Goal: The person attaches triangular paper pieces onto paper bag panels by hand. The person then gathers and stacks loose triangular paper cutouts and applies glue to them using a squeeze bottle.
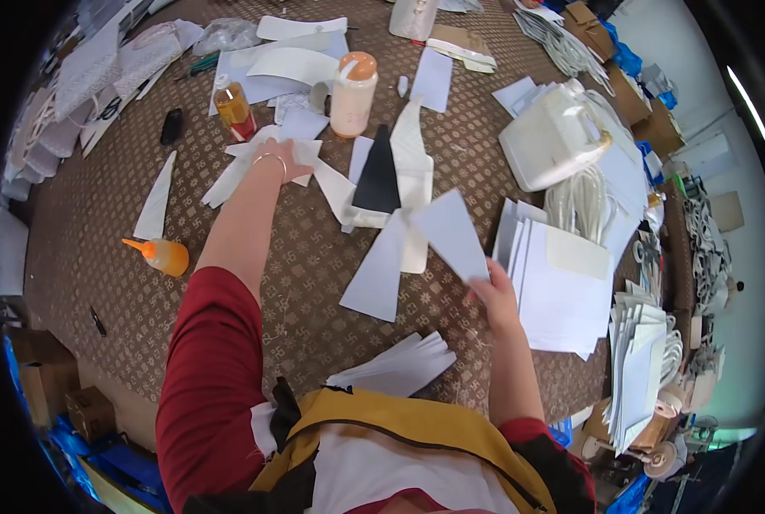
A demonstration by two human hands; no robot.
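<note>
My right hand (498, 295) pinches the lower corner of a white tapered paper piece (451, 236), held at a slant over the table. My left hand (278, 158) reaches far forward, fingers spread over several white cut pieces (228, 182); its fingertips are hard to make out. Between the hands lie a black tapered piece (377, 176), white curved pieces (410, 141) and another white tapered piece (374, 270). Just beyond my left hand stand a bottle of amber and red liquid (235, 109) and a jar with an orange lid (353, 96).
A brown patterned table (314, 300) carries everything. An orange-tipped squeeze bottle (161, 255) lies at left, with a white strip (155, 201) behind it. To the right are a white jerrycan (549, 141) and stacked white sheets (562, 291). Fanned strips (399, 364) lie near my body.
</note>
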